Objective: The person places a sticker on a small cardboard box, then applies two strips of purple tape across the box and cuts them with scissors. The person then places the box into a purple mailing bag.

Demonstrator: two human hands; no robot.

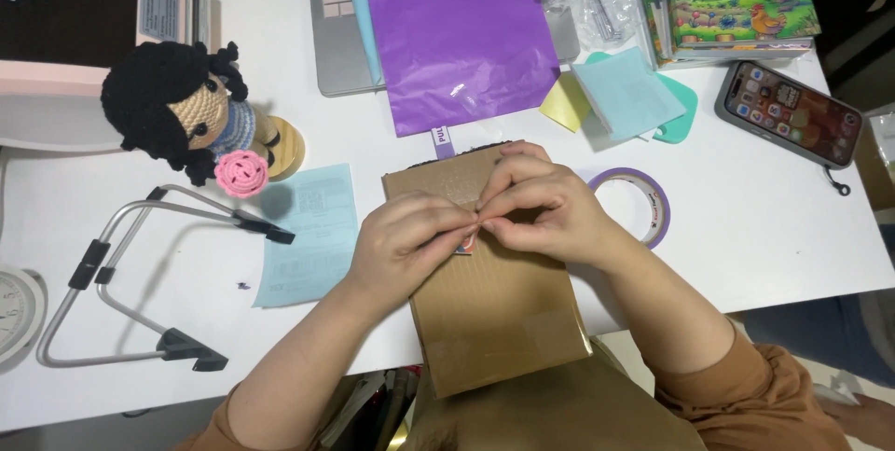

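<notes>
White desk (764, 227): both hands (410, 241) (545, 208) pinch something small over corrugated cardboard (494, 311).

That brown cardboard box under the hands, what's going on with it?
A person seated at a white table has both hands over a flat brown cardboard box. The left hand and the right hand meet above it, fingertips pinching a small piece of something, too small to tell what. A roll of purple tape lies right of the box, a purple sheet behind it, a crocheted doll to the left, and a phone far right.
</notes>
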